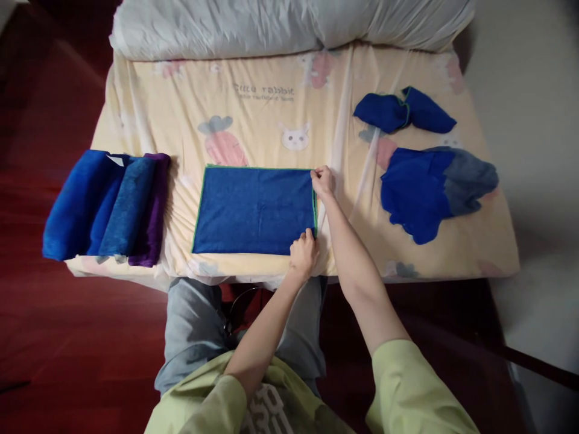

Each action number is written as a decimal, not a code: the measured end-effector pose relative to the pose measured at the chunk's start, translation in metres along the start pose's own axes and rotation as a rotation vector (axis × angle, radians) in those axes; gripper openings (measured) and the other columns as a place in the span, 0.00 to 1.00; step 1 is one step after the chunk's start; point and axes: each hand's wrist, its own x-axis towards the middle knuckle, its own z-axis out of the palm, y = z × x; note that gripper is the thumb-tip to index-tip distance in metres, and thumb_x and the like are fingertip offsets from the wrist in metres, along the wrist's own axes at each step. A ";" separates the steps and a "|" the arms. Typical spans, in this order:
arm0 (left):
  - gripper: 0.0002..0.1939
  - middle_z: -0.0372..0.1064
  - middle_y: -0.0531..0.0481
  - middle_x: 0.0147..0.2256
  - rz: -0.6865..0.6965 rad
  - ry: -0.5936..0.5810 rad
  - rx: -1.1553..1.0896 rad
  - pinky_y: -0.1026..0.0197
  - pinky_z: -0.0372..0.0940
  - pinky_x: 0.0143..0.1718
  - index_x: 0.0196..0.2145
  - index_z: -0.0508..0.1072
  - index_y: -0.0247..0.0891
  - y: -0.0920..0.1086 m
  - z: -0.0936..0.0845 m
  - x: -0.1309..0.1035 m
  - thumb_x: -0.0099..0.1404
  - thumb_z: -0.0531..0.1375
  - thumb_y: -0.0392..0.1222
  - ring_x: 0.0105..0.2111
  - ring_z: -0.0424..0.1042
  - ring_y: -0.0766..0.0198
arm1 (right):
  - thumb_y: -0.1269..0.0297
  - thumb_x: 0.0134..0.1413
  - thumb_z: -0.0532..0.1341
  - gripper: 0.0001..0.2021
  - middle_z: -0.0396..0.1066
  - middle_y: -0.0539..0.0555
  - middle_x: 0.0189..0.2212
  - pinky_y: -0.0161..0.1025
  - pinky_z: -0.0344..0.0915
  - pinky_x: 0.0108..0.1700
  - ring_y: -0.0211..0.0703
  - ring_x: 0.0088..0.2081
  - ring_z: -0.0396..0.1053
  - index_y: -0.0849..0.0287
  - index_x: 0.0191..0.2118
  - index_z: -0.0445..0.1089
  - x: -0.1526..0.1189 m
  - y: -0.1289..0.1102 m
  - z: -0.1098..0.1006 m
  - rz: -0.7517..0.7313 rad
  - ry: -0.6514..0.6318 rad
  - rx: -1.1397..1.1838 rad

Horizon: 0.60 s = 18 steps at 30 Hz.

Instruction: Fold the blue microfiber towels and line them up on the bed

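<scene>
Blue cloth [239,208] lay flat on the bed [158,114], probably light, soft and limp, best held by corners; right hand [322,182] pinched the far right one, left hand [304,253] curled at the near right one, grip hidden. Towel bundles [126,205] sat left, bunched cloths [414,190] right, quilt [262,27] beyond, none blocking.

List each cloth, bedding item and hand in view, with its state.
Middle cloth: folded flat
Left hand: at cloth's near right corner
Right hand: pinching cloth's far right corner
Towels: rolled, side by side
Far bundle: crumpled
Blue-and-grey heap: crumpled
Bedsheet: wrinkled
White bedding: bunched
</scene>
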 end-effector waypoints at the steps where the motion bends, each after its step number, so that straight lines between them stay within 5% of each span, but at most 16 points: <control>1: 0.13 0.75 0.39 0.47 -0.002 -0.008 0.002 0.58 0.69 0.41 0.53 0.67 0.38 0.001 -0.002 0.002 0.77 0.50 0.44 0.44 0.79 0.53 | 0.60 0.63 0.58 0.09 0.78 0.59 0.44 0.50 0.66 0.59 0.51 0.49 0.75 0.57 0.44 0.71 0.001 0.001 0.000 0.006 0.000 0.011; 18: 0.13 0.74 0.43 0.45 0.253 -0.025 0.059 0.58 0.68 0.38 0.50 0.69 0.39 -0.003 -0.012 -0.007 0.78 0.46 0.42 0.43 0.79 0.54 | 0.63 0.67 0.55 0.08 0.72 0.60 0.43 0.47 0.64 0.56 0.50 0.48 0.70 0.59 0.46 0.68 0.015 0.012 0.002 0.023 -0.002 0.019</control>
